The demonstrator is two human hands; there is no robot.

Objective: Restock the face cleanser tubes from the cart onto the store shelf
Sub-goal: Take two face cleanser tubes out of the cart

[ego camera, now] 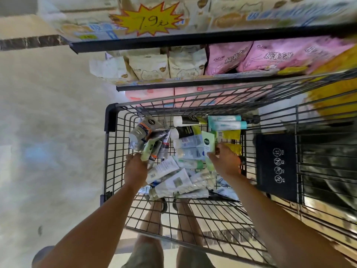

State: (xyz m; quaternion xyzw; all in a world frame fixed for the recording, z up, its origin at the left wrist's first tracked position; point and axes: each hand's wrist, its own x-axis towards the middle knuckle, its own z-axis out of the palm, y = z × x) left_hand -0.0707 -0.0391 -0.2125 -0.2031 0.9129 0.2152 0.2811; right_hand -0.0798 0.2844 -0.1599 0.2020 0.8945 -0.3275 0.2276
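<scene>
Cleanser tubes (174,180) in cart (111,118), left fingers (131,157) gripping several, right fingers (224,147) pinching green tube (207,143), shelf (173,85) ahead

left hand (135,169) gripping tubes (152,146); right hand (226,161) pinching green tube (208,145), cart (112,120)

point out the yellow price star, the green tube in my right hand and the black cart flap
yellow price star (146,19): head view, centre, on the handwritten price
green tube (208,144): head view, printed body above the fingers
black flap (276,165): head view, panel middle, by the icons
</scene>
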